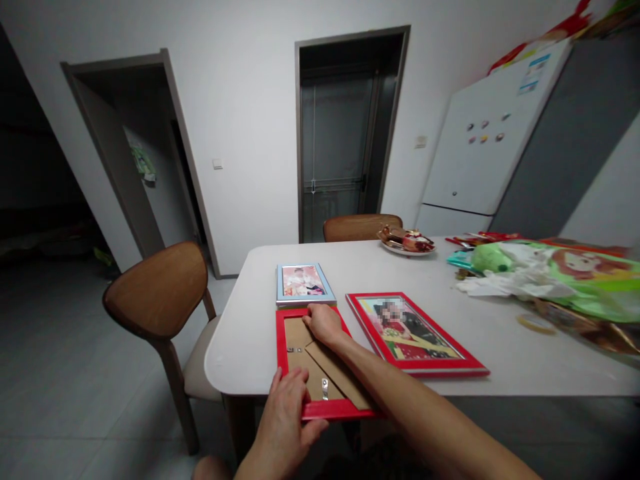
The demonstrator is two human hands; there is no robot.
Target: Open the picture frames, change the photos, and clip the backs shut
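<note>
A red picture frame (280, 340) lies face down at the near table edge, its brown backing board (311, 385) and small metal clips showing. My left hand (287, 410) grips its near left corner, thumb along the near edge and fingers over the left side. At the far end, my right hand (325, 325) is closed over the frame, thumb against the backing; its other fingertips are hidden. My right forearm covers much of the right side. A second red frame (425, 367), photo up, lies to the right. Beyond the far end is a light blue frame (281, 285) with a photo.
The white table (235, 320) carries a plate of wrapped items (409, 247) at the back. Green and white plastic packaging (575, 273) and a tape roll (536, 325) lie on the right. Wooden chairs stand left (160, 293) and behind (363, 227). A fridge (480, 140) is at back right.
</note>
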